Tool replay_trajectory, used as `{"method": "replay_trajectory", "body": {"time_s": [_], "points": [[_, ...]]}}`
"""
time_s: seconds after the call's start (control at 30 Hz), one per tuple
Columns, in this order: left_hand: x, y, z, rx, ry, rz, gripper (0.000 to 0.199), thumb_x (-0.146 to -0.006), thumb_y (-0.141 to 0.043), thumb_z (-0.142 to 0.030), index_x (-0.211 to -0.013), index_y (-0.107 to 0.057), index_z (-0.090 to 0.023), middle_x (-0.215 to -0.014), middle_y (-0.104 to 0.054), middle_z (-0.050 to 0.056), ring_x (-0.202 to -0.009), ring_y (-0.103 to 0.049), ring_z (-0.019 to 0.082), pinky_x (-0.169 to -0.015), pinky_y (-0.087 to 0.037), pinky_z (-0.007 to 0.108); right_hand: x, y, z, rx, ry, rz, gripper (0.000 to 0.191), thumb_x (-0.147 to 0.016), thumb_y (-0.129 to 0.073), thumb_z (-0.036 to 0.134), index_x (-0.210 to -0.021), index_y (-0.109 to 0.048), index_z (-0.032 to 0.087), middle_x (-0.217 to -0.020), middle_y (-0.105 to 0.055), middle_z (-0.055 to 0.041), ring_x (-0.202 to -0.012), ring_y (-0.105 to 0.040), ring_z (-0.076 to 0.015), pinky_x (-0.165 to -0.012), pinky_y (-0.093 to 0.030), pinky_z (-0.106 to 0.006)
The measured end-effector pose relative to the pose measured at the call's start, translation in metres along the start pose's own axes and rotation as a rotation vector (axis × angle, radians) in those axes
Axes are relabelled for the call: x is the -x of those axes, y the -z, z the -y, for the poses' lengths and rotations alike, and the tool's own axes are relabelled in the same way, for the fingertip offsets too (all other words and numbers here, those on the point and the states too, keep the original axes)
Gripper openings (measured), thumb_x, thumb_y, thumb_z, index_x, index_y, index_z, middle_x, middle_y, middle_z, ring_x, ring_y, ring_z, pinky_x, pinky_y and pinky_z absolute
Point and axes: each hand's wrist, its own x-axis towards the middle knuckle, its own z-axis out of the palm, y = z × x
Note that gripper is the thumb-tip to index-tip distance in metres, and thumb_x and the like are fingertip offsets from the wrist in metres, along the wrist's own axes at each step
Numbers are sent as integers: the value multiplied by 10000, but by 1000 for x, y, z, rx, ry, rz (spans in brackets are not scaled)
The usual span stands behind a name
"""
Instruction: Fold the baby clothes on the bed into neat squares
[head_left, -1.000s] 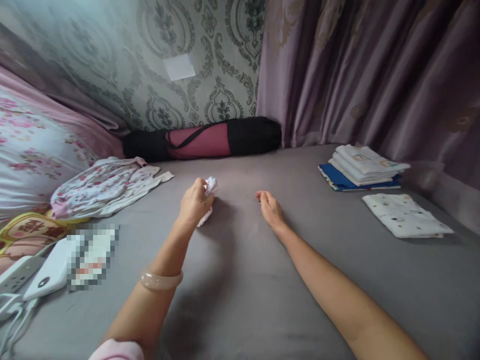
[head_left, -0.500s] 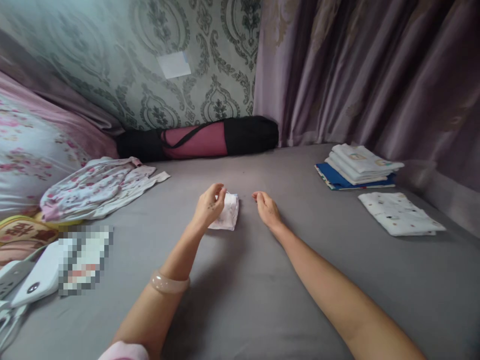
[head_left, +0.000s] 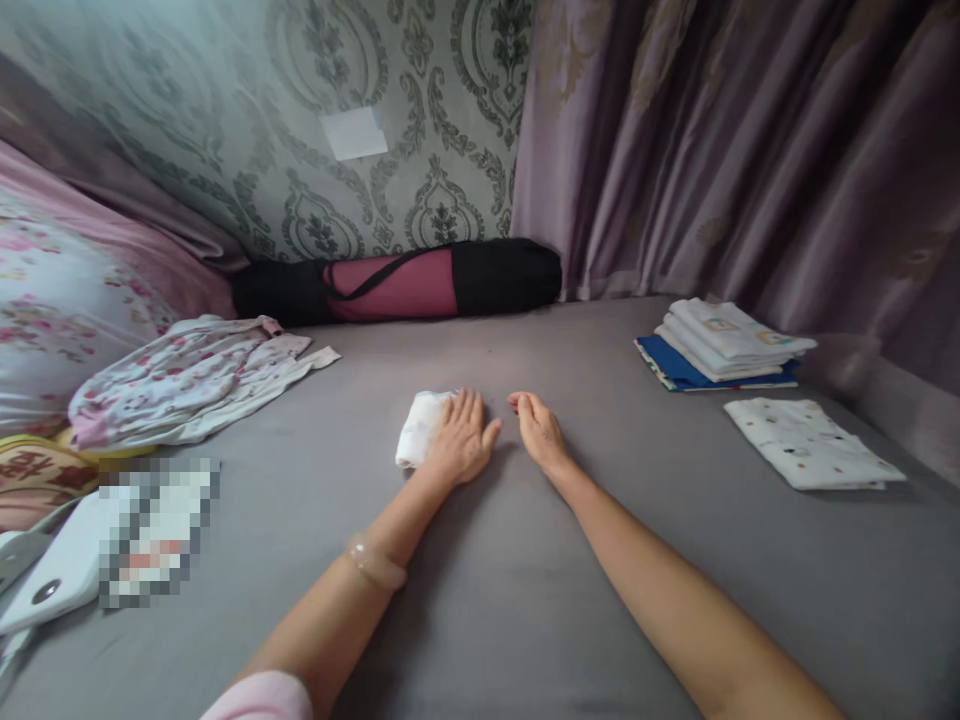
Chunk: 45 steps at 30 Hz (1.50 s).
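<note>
A small white folded cloth (head_left: 420,430) lies on the grey bed sheet in the middle of the view. My left hand (head_left: 459,440) lies flat over its right part, fingers stretched out and the thumb apart, hiding that side of the cloth. A little to the right, apart from the cloth, my right hand (head_left: 540,430) rests on its side near the sheet. Its fingers are curled in, and nothing shows in them.
At the right are a stack of folded cloths (head_left: 739,335) and a folded patterned cloth (head_left: 814,445). A black and maroon long bag (head_left: 397,282) lies along the wall. On the left are spotted clothing (head_left: 187,370), a floral pillow (head_left: 67,300) and a white device (head_left: 82,550).
My left hand has gone from curled at the cloth's left side to flat across its right part. The cloth looks turned over or refolded and sits slightly further left. My right hand has barely moved.
</note>
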Motion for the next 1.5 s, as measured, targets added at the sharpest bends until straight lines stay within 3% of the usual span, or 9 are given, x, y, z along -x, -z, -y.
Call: {"method": "replay_trajectory", "body": {"time_s": [0.17, 0.37, 0.6, 0.9, 1.07, 1.17, 1.27, 1.4, 1.5], "points": [[-3, -19, -3, 96, -6, 89, 771, -964, -137, -575, -1456, -327, -13, -1532, -289, 200, -1452, -180, 303, -1184, -139, 474, 1, -1, -2, 0, 14, -10, 446, -952, -261, 456, -1022, -618, 197, -1075, -690, -127, -1019, -640, -231, -943, -466, -408], [-3, 0, 7, 273, 9, 153, 717, -981, -109, -524, -1487, -255, -38, -1556, -235, 176, -1460, -144, 265, -1179, -179, 443, 1, -1, -2, 2, 37, -12, 474, -942, -263, 507, -1005, -625, 208, -1051, -698, -119, -1015, -639, -233, -933, -474, -407], [4, 33, 43, 178, 67, -47, 638, -995, -88, -451, -1496, -259, -95, -1566, -244, 113, -1467, -121, 228, -1189, -152, 437, 2, 0, 3, 33, 21, 8, 448, -936, -264, 464, -994, -624, 205, -1047, -696, -122, -1005, -639, -241, -926, -469, -417], [7, -12, 53, -77, 16, 83, 626, -986, -185, -449, -1440, -364, -57, -1499, -370, 182, -1413, -300, 284, -1157, -226, 459, 3, 1, 4, 65, 7, 43, 433, -946, -278, 427, -1031, -634, 195, -1078, -690, -124, -1037, -634, -234, -945, -458, -405], [3, 2, 67, 178, 36, 105, 580, -991, -191, -431, -1431, -388, -109, -1514, -357, 150, -1426, -279, 238, -1160, -242, 416, 3, 2, 2, 83, 25, 48, 416, -947, -284, 415, -1029, -631, 200, -1075, -689, -121, -1020, -637, -235, -936, -460, -408], [10, 12, 79, 316, 111, -12, 573, -995, -144, -410, -1427, -397, -133, -1500, -394, 118, -1426, -280, 192, -1162, -253, 377, 3, 2, 0, 85, 38, 41, 403, -951, -290, 413, -1027, -632, 213, -1064, -694, -106, -1010, -637, -227, -932, -465, -404], [26, 9, 83, 273, 129, -76, 591, -991, -152, -428, -1434, -379, -110, -1508, -378, 130, -1442, -238, 206, -1175, -219, 401, 3, 1, 0, 100, 40, 49, 407, -953, -286, 406, -1027, -635, 210, -1060, -695, -107, -1007, -637, -227, -924, -469, -401], [42, -3, 83, 205, 76, 56, 661, -982, -172, -480, -1463, -307, -46, -1551, -263, 178, -1452, -199, 216, -1175, -207, 350, 3, 1, 3, 109, 37, 67, 398, -952, -293, 392, -1030, -638, 208, -1078, -691, -111, -1042, -628, -228, -945, -459, -400], [43, 2, 83, 172, 45, 134, 683, -979, -169, -502, -1472, -285, -44, -1554, -250, 182, -1454, -192, 220, -1173, -202, 346, 4, 1, 6, 129, 39, 84, 391, -952, -299, 378, -1035, -638, 205, -1091, -687, -114, -1059, -619, -229, -959, -450, -404]]}}
